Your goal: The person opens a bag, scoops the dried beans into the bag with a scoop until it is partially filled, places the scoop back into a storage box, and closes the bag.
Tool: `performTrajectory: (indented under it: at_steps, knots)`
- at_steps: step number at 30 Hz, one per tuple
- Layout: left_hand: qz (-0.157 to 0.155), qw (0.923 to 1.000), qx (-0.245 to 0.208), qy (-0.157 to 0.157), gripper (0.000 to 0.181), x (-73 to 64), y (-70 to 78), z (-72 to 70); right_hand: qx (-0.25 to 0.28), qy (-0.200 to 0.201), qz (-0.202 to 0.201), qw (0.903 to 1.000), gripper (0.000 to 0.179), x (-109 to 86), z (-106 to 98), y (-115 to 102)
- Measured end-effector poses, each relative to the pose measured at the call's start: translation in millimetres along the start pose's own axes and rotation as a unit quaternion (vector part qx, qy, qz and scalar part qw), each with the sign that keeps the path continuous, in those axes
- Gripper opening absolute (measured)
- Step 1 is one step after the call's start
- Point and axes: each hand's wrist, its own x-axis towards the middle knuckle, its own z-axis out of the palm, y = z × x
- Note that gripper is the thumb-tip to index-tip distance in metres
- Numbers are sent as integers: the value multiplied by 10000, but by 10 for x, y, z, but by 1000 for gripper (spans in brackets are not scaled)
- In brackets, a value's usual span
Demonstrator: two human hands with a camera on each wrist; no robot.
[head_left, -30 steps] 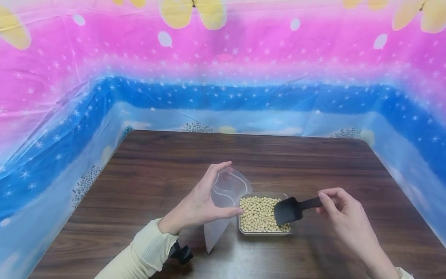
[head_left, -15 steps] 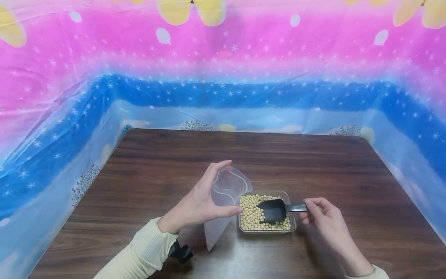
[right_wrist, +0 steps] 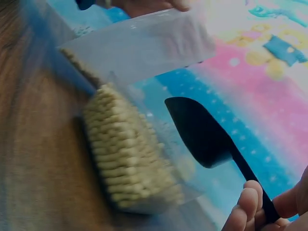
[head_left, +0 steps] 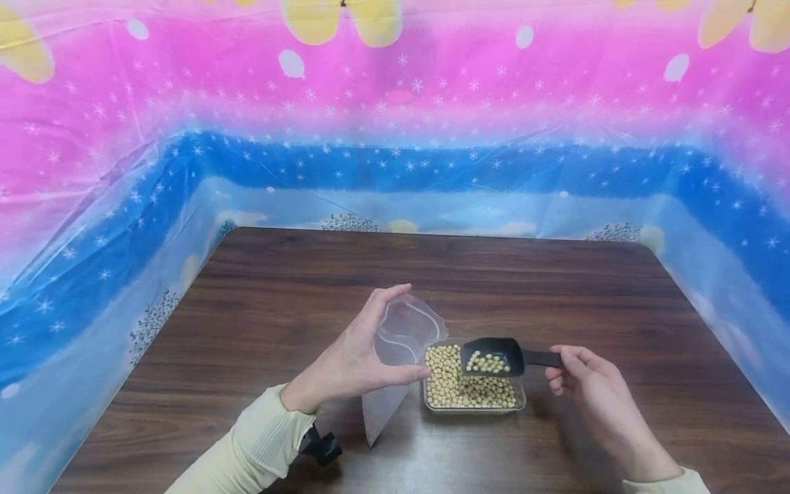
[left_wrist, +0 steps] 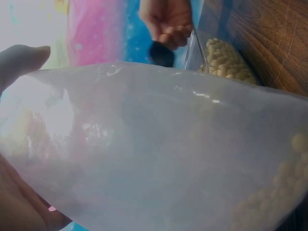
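Scoop of beans held above the container

The black scoop [head_left: 517,357] extends leftward from the right hand [head_left: 601,391], whose thumb and fingers pinch the end of its handle. Its bowl hangs over the far right part of the clear container [head_left: 475,411], apart from the pile of beans [head_left: 441,384] inside.

Just left of the container a clear bag [head_left: 404,336] stands upright on the wooden table [head_left: 296,274], beans at its bottom. The left hand [head_left: 354,353] grips the bag, thumb and fingers spread wide in a C; in the left wrist view the bag hides part of the container.

The scoop is matte, with a shallow layer of round, pale yellow beans inside.
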Motion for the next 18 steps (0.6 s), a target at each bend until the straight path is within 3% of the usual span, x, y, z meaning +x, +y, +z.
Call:
performTrajectory:
  at_steps: [4,8,13,18]
  knots:
    - [1,10000,49,-36,98,9,2,10,888,-190,-444,9949,22,-32,-37,-193]
    - [41,9999,145,-61,98,17,4,24,1289,-465,-843,9870,22,-75,-8,-473]
    - [113,9998,164,-82,99,24,14,42,1108,-731,-1319,9823,23,-142,160,-774]
    - [166,9997,109,-117,98,33,17,66,475,-870,-1829,9781,23,-205,395,-924]
